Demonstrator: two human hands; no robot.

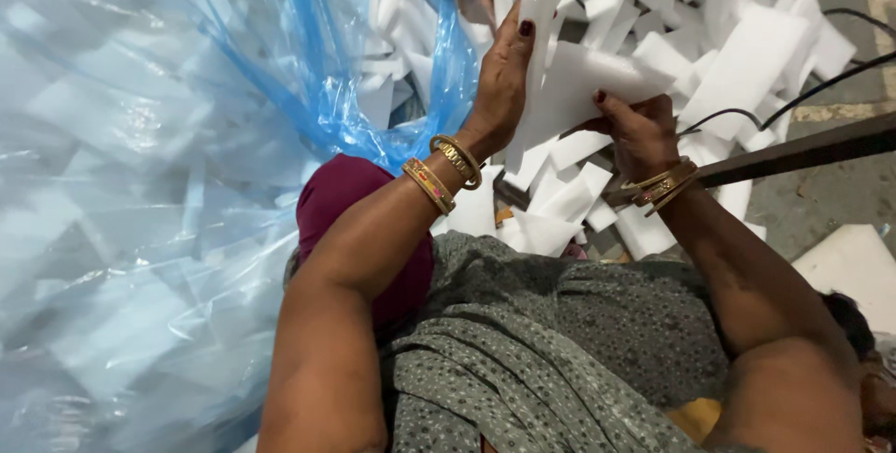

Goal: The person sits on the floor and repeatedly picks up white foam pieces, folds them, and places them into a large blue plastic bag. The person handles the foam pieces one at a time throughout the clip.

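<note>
Head view: my left hand (501,80) and right hand (637,131) both have fingers closed around a bunch of white foam strips (569,89), held up beside the clear blue plastic bag (187,182), which looks pretty stuffed already. Lots of soft, flat offcuts (747,52) remain on the floor (840,192), I think.

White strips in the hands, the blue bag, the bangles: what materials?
White strips, held by the left hand and right hand: likely foam offcuts, matte, thick, clean-cut edges. Blue bag: thin translucent plastic film, glossy and crinkled, white pieces showing through. Bangles: gold-coloured with a metallic shine, probably metal; plating or solid can't be told.
</note>
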